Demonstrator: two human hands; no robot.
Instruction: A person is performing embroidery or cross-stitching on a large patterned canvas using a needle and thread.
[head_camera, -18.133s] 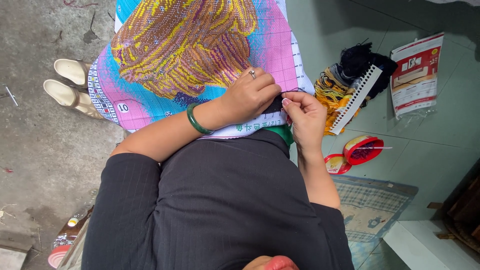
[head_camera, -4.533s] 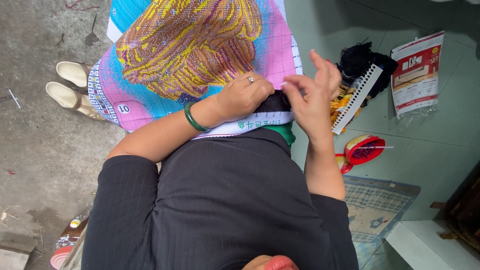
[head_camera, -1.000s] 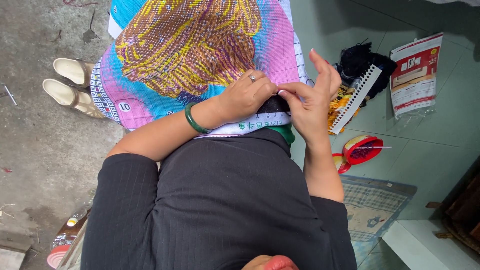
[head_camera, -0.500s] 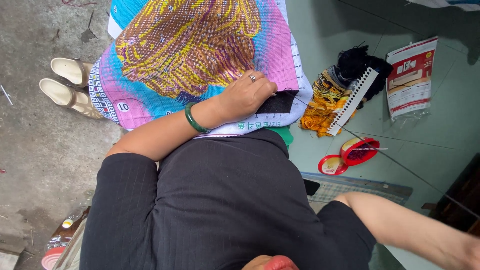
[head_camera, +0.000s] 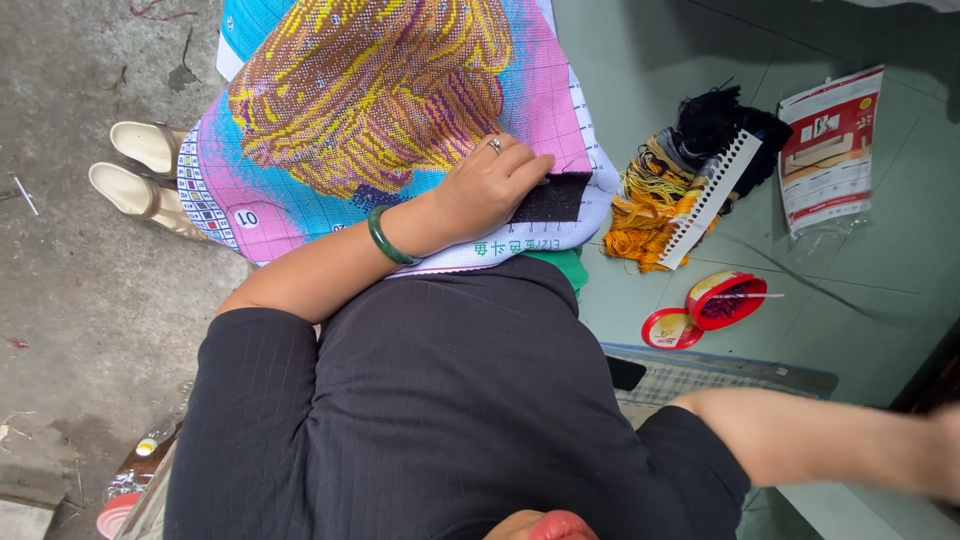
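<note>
- The left hand (head_camera: 490, 190) rests flat on the cross-stitch canvas (head_camera: 380, 100) spread over the lap; its fingers lie together and extended, pressing the cloth rather than pinching it, the tips touching the edge of the black stitched patch (head_camera: 552, 198).
- That patch sits just beyond the left fingertips, toward the canvas's near right corner; its long axis runs along the white bottom border.
- The right arm (head_camera: 800, 440) is flung out to the person's right, well apart from the canvas; the right hand is blurred at the frame's edge, so I cannot tell whether its fingers are open or closed.
- The left hand is by far the nearer to the work.
- On the green floor lie a thread bundle on a white organiser card (head_camera: 690, 185), a red tin (head_camera: 725, 298) and its lid (head_camera: 671, 329).
</note>
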